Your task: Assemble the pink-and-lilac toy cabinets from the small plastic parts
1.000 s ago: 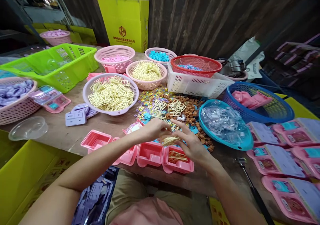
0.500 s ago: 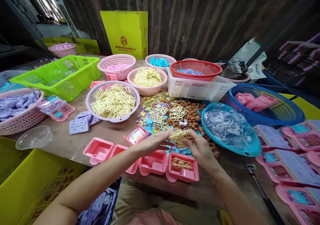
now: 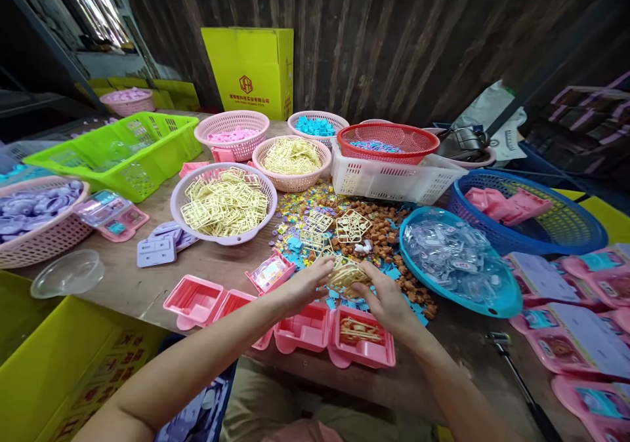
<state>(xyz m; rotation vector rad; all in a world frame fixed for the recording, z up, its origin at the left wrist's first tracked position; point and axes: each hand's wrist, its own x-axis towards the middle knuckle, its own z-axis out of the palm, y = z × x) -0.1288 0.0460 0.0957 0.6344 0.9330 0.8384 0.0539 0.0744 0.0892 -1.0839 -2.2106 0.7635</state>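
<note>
A small stack of cream plastic lattice frames (image 3: 347,277) is in my right hand (image 3: 386,298), pinched between thumb and fingers above the loose parts. My left hand (image 3: 310,283) is at the left edge of that stack, its fingers stretched out; whether they touch it is hard to tell. Beneath my hands stands a row of pink plastic cases. The rightmost case (image 3: 364,355) holds a cream frame over brown pieces, while the case to its left (image 3: 301,329) shows a bare pink inside. More cream frames (image 3: 352,225) lie on the pile just beyond.
A lilac basket (image 3: 239,239) and a pink basket (image 3: 290,181) hold cream frames. Brown pieces (image 3: 384,222) and blue bits spread over the table. At right are a turquoise tray (image 3: 506,301) of clear parts, a black-handled tool (image 3: 522,386) and finished-looking pink sets (image 3: 561,347).
The view has shifted slightly, so the table appears a little lower. My hands have moved slightly left and remain by the stack of cream frames.
</note>
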